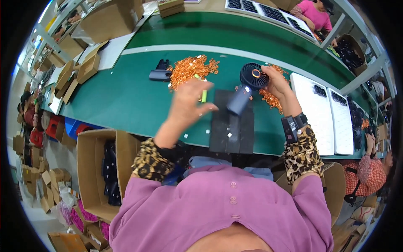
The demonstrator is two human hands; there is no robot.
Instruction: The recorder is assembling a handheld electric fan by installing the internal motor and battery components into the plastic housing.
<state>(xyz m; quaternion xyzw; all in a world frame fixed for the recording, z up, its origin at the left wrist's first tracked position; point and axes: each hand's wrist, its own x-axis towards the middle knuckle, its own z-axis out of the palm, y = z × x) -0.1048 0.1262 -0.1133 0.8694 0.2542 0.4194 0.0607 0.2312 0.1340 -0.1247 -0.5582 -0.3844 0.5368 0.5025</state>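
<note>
My right hand point(277, 82) grips a small dark-blue handheld fan point(238, 102) by its round grille head, with the handle slanting down over a black mat point(232, 140). My left hand point(184, 103) is slightly blurred, thumb and fingers apart, above the green table beside a pile of small copper-orange parts point(191, 69). Next to its fingers is a yellow-green strip-like piece point(204, 95); whether they touch it is unclear. Beyond that hand lies a dark fan-handle piece point(160, 75). A second orange pile point(270, 101) is partly hidden by my right hand.
White foam trays point(312, 122) stand at the right, holding some black parts. An open cardboard box point(96, 168) with dark pieces is by my left side. Across the green bench point(180, 31) are more trays point(273, 14) and a person in pink point(315, 17).
</note>
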